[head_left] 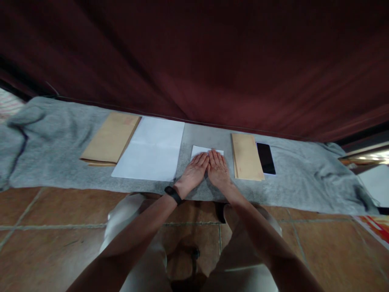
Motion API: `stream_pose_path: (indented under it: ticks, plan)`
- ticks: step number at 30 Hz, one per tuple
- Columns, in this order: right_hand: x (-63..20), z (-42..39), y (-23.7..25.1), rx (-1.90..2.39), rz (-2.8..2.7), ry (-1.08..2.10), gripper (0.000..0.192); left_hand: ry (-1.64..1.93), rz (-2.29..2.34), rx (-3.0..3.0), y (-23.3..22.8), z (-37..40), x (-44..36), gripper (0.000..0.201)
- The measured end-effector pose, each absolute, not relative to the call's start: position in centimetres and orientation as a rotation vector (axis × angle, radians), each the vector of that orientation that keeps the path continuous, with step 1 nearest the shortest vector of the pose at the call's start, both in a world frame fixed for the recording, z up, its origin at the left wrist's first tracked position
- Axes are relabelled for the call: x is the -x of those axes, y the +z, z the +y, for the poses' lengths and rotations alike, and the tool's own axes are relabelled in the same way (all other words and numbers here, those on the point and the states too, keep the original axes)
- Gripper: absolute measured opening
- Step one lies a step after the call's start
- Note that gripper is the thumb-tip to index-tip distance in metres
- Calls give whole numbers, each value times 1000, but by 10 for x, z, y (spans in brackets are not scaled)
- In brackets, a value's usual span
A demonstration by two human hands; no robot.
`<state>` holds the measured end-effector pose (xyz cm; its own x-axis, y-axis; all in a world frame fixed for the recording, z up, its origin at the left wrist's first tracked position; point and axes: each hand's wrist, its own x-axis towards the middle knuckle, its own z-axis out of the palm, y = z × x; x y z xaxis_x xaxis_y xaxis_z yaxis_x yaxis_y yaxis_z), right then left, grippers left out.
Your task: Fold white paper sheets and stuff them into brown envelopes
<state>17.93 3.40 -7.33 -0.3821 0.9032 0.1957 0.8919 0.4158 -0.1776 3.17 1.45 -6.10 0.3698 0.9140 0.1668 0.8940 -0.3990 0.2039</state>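
A small white folded sheet of paper (199,149) lies on the grey cloth in front of me, mostly covered by my hands. My left hand (196,168) rests flat on its left part, fingers stretched out. Beside it, my right hand (218,167) presses flat on the right part, and the fingertips of both hands meet near the middle. Left of my hands is a stack of larger white paper (154,148) with a faint crease across it. To the right lie several brown envelopes (247,156).
More brown envelopes (111,136) lie at the left, partly under the white paper's edge. A dark phone (266,158) sits right of the right-hand envelopes. Grey cloth (304,174) covers the long narrow surface. A dark red curtain (194,73) hangs right behind it.
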Motion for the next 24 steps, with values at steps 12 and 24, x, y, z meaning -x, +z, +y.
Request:
stream_pose_path:
  ticks: [12, 24]
  plan:
    - [-188, 33, -74, 1599, -2350, 61, 56, 454, 1719, -2515, -58, 14, -30, 48]
    - [-195, 33, -72, 1620, -2345, 25, 55, 306, 1840, -2522, -48, 7, -37, 51]
